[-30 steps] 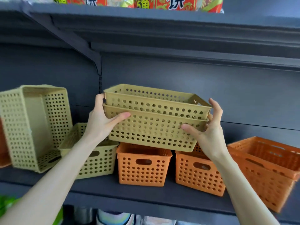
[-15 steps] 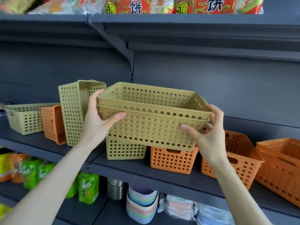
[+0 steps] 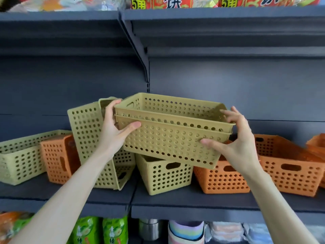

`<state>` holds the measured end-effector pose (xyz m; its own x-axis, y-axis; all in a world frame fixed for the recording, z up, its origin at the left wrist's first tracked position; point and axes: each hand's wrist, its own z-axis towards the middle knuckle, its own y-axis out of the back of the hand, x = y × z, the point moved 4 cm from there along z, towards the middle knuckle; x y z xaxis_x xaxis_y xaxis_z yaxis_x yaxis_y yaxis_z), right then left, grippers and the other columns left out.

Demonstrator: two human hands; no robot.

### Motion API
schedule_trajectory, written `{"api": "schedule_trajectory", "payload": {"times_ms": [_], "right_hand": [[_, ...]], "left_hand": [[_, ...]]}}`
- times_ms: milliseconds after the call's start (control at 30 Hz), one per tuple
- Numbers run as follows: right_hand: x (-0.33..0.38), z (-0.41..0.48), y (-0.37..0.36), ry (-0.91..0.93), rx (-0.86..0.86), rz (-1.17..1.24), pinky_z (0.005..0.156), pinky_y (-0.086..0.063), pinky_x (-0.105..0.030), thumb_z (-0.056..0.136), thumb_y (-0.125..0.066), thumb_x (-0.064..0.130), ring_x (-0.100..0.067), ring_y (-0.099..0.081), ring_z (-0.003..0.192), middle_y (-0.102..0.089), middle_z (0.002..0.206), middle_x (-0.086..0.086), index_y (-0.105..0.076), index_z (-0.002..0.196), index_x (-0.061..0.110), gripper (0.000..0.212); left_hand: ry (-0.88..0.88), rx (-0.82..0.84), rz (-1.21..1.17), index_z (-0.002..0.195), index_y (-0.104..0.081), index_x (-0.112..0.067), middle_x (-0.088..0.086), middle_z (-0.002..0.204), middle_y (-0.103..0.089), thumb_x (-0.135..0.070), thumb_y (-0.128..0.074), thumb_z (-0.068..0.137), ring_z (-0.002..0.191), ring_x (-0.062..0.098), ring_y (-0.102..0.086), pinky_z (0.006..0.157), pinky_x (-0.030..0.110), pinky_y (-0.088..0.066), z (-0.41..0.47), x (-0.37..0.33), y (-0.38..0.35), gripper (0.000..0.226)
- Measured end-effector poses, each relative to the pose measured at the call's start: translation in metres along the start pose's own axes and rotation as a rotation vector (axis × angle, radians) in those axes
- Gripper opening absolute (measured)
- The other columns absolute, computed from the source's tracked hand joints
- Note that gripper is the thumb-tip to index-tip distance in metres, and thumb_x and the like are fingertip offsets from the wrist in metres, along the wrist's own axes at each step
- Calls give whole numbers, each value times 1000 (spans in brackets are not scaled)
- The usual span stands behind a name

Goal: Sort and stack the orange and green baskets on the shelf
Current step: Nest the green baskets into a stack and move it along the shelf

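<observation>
Right now two green baskets (image 3: 173,136), one tucked inside the other, are up in the air just above the shelf (image 3: 175,203). The left hand (image 3: 114,132) holds the left end, with the thumb across the front and the other fingers curled over the rim. The right hand (image 3: 235,143) holds the right end, with its fingers spread partly open, the thumb pressing the front wall and the fingertips resting on the rim. Holding both ends like this keeps the pair flat and stops the inner basket from slipping out.

Under the pair sits another green basket (image 3: 165,175), standing the right way up on the shelf. It is smaller and looks a different shape, so I think it may not be the spot for the pair. Beside it on the left, a tall green basket (image 3: 88,134) stands on its end and leans a little. Further left there is a long green basket (image 3: 19,159) with an orange basket (image 3: 56,161) turned on its side, touching it. On the right are more orange baskets (image 3: 288,169), one of them tipped.

The colours are mixed up along the shelf, so the sorting looks only partly done. I think the next job is to set the pair down with the other greens. The hands should go slowly, because the leaning basket is close and could be knocked over.
</observation>
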<state>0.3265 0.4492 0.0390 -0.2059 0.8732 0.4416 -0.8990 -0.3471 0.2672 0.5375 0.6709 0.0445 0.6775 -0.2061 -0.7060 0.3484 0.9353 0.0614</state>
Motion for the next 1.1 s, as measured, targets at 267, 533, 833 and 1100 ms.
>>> {"api": "schedule_trajectory", "payload": {"times_ms": [267,533,833,1100], "right_hand": [[28,9,-23,-111,-85,-110,70,-52,-24,49,-90,30,-10,-55,87,-53,101,-2,-51,86,14,56],[60,24,-86,76,-103,-233,99,-32,-58,62,-84,23,11,-30,83,-41,77,10,-44,80,13,45],[74,22,-137,206,-281,-309,87,-17,-30,57,-87,21,-3,-20,81,-41,83,6,-49,80,8,46],[74,27,-164,227,-336,-387,92,-19,-35,60,-83,25,-15,-38,85,-56,81,-4,-51,82,8,43]], "left_hand": [[40,98,26,149,-13,-26,7,148,-38,-34,-70,76,132,17,-40,110,41,-33,33,39,-12,92],[-396,-294,459,121,-50,-6,16,121,-48,-14,-69,82,115,25,-46,103,36,-37,-41,52,20,45],[-81,-365,500,139,-27,-10,23,148,-21,-40,-78,70,137,35,-21,108,58,-22,-41,95,52,91],[121,-253,403,148,4,-36,15,157,12,-53,-76,65,144,32,-2,112,54,-11,-37,111,59,116]]}}
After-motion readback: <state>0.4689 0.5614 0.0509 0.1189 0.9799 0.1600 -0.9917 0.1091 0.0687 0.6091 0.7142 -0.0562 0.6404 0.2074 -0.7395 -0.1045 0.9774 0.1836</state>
